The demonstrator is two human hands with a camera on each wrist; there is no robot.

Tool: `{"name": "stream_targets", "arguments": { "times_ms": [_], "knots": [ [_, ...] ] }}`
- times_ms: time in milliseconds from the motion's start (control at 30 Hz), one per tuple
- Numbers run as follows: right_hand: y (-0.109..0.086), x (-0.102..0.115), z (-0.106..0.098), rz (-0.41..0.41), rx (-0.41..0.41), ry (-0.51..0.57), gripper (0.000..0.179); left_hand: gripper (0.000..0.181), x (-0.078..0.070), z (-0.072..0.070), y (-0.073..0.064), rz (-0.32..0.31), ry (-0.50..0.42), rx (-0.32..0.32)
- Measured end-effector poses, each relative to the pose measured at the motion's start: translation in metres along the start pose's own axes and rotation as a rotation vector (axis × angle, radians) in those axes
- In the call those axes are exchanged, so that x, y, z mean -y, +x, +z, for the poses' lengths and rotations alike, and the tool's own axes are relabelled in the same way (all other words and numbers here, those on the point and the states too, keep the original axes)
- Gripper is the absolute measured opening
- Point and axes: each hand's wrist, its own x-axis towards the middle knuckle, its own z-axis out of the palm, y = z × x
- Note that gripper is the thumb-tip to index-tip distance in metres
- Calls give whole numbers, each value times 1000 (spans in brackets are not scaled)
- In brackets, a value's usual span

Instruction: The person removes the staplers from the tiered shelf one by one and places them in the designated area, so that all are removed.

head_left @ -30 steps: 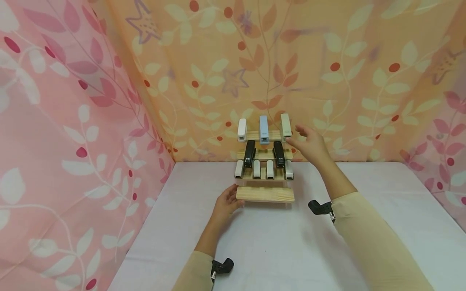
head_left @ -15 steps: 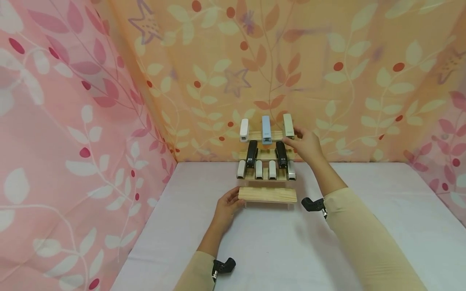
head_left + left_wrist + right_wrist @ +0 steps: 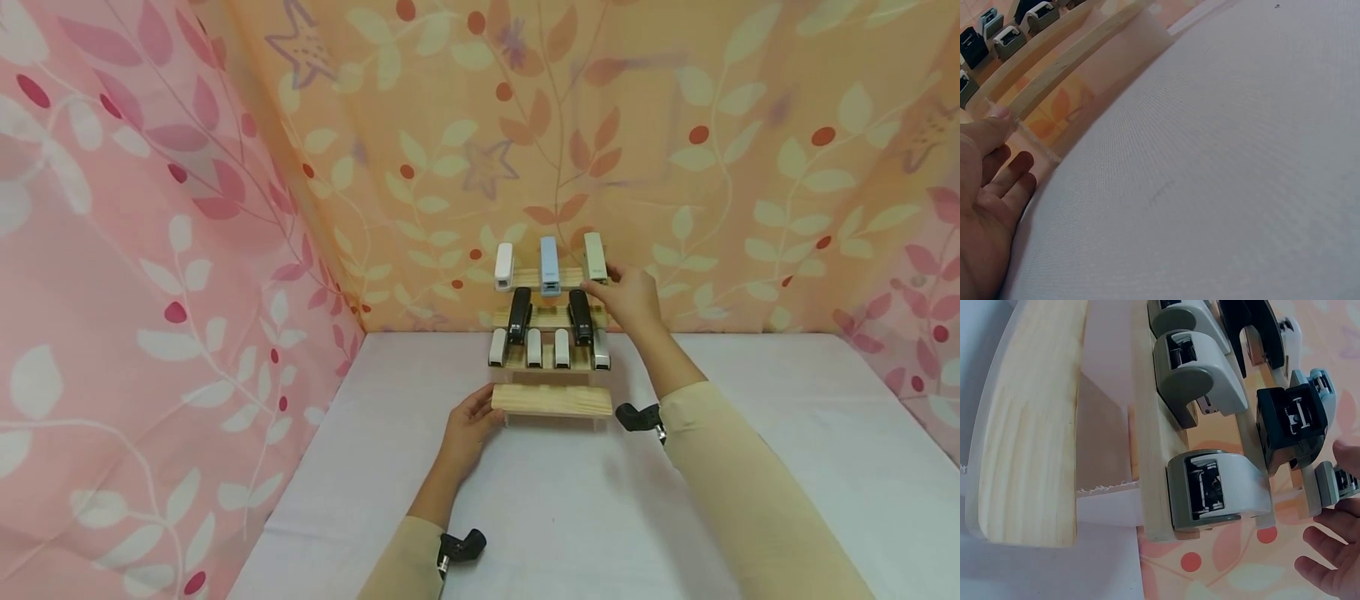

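A tiered wooden rack (image 3: 552, 401) with several staplers stands on the table. Its lowest board is bare, and my left hand (image 3: 467, 427) grips that board's left end, thumb on the edge and fingers below in the left wrist view. At the right end of the top tier, my right hand (image 3: 632, 298) pinches the front of a pale green stapler (image 3: 595, 257), thumb and fingers on either side. A light blue stapler (image 3: 550, 262) and a white stapler (image 3: 504, 265) share that tier. Below are two black staplers (image 3: 519, 315), then a row of small grey-white staplers (image 3: 1219, 487).
A white cloth covers the table (image 3: 555, 517). Close behind the rack hangs an orange leaf-patterned curtain (image 3: 420, 108), with a pink curtain (image 3: 135, 333) along the left side. Clear supports show under the lowest board.
My right hand has moved left to the pale green stapler and its fingers have closed in. My left hand keeps its grip on the board. The view has shifted slightly.
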Motion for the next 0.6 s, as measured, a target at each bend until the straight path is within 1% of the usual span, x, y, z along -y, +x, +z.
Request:
{"name": "stream_targets", "arguments": {
  "times_ms": [100, 233, 433, 600],
  "knots": [
    [-1, 2, 0, -6, -23, -9, 62, 60, -1, 1, 0, 2, 15, -6],
    [-2, 5, -1, -25, -56, -49, 52, 61, -2, 0, 0, 6, 26, -11],
    [-6, 6, -6, -37, -100, -69, 46, 61, -1, 0, 1, -1, 16, -10],
    [-6, 0, -9, -48, -156, -79, 43, 62, -1, 0, -1, -4, 30, -6]
  ]
}}
